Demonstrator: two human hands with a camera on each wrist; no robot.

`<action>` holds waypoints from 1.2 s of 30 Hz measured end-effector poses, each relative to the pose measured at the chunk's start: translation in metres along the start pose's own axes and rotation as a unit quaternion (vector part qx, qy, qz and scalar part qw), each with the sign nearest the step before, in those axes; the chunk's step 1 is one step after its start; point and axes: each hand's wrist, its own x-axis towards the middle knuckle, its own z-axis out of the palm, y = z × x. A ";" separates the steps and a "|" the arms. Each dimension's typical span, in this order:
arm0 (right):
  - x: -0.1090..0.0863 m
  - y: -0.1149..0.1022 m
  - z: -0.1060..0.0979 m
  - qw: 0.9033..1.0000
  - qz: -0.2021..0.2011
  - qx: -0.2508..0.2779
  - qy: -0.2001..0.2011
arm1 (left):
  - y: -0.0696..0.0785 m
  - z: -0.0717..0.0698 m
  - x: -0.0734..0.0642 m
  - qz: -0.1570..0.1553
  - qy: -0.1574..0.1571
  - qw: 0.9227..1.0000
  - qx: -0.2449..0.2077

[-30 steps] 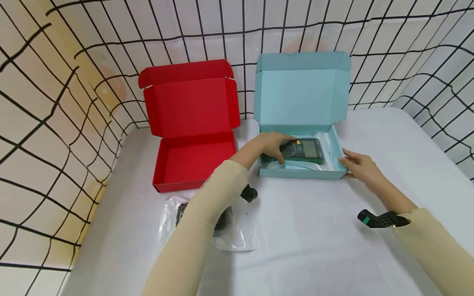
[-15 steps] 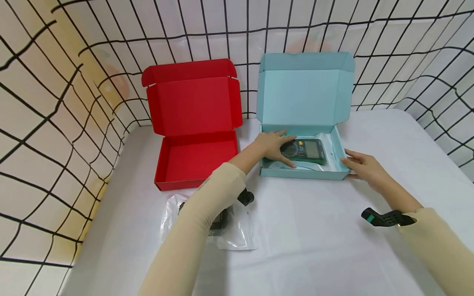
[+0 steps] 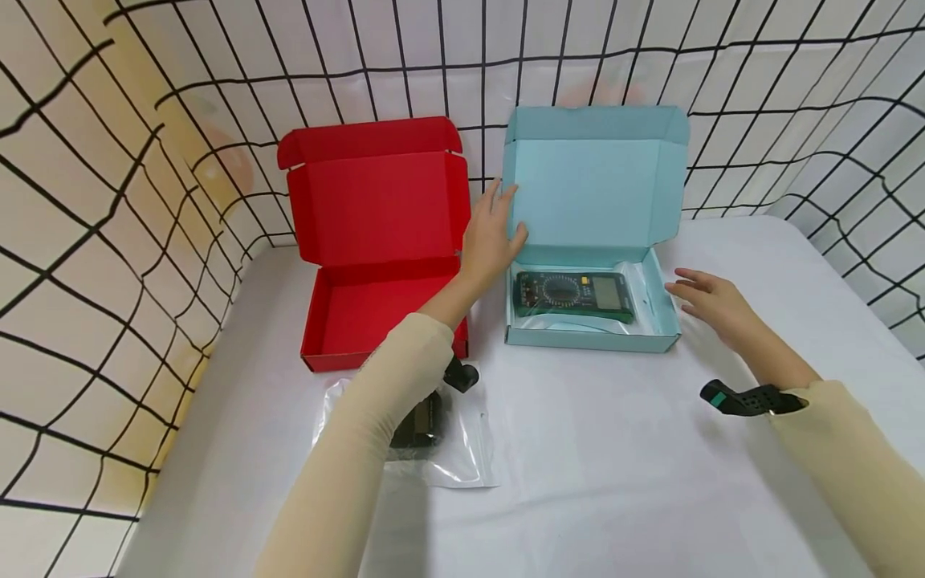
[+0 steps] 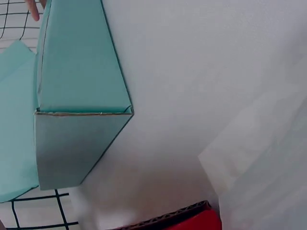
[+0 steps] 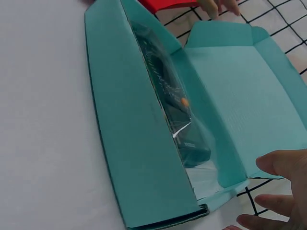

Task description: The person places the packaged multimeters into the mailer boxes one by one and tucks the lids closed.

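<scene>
A green digital multimeter [image 3: 571, 294] in a clear plastic bag lies inside the light blue cardboard box [image 3: 588, 341]. The box's lid [image 3: 596, 193] stands raised at the back. My left hand [image 3: 487, 241], fingers spread, is at the left edge of that lid; whether it touches cannot be told. Just off the box's right side is my right hand [image 3: 715, 303], its fingers loosely extended and holding nothing. In the right wrist view, that hand's thumb and fingers [image 5: 276, 203] appear near the box's corner, with the bagged multimeter [image 5: 165, 91] behind the front wall.
An open red box [image 3: 379, 201] stands to the left, its inside bare where visible. In front of it, a clear plastic bag [image 3: 466, 453] with a dark device [image 3: 417, 429] lies partly under my left forearm. Black wire grid panels [image 3: 482, 80] border the white table.
My left hand has come off the multimeter and moved up and left to the blue lid's edge. The right hand has drawn slightly away from the box's right side.
</scene>
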 end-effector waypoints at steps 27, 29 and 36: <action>0.168 0.051 -0.069 0.938 -0.061 0.337 0.054 | 0.003 -0.004 0.019 -0.155 -0.121 0.952 -0.234; 0.164 0.050 -0.070 0.941 -0.058 0.330 0.052 | 0.004 -0.004 0.019 -0.166 -0.126 0.946 -0.250; 0.114 0.005 -0.058 0.946 -0.053 0.319 0.030 | 0.010 -0.007 0.017 -0.188 -0.150 0.926 -0.291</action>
